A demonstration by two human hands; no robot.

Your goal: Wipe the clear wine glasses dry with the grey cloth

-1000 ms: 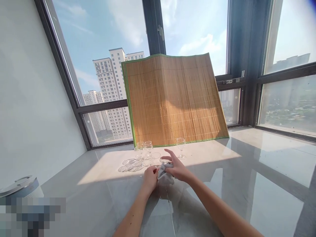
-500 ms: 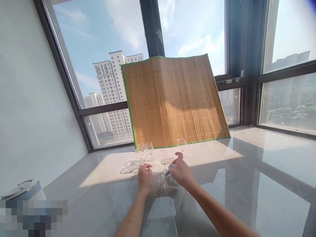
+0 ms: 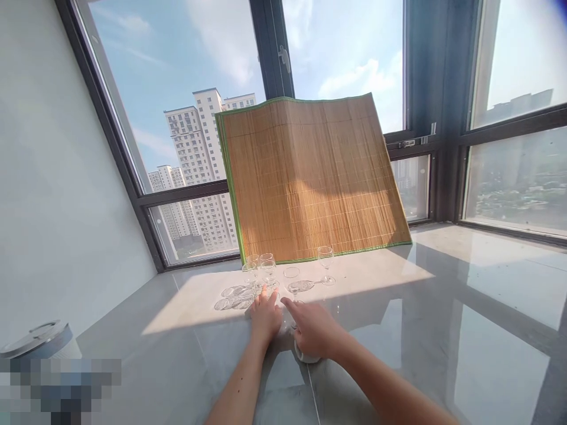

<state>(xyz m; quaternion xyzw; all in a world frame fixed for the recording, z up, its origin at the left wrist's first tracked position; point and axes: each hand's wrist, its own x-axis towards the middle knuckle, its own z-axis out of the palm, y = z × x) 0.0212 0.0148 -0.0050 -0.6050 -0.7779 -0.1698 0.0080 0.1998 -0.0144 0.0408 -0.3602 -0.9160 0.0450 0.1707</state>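
Small clear stemmed glasses [image 3: 267, 267] stand in a cluster beside the bamboo mat, just beyond my left hand [image 3: 266, 316]. That hand lies low over the sill with its fingers stretched forward and apart, close to the glass bases; whether it touches one I cannot tell. My right hand [image 3: 316, 330] is curled, with its index finger pointing left toward my left hand. A pale grey cloth [image 3: 306, 355] shows bunched beneath its palm. Behind the right hand stands a single glass [image 3: 291, 273], its lower part partly hidden. Another glass [image 3: 326, 260] stands farther right.
A bamboo mat [image 3: 319, 177] with green edging leans against the window frame behind the glasses. The glossy sill [image 3: 186, 366] reflects the windows. A lidded cup [image 3: 44, 342] stands at the lower left, near the white wall [image 3: 53, 177].
My right hand has moved left and nearer to me, bringing the cloth down with it. My left hand has gone from curled fingers to outstretched ones.
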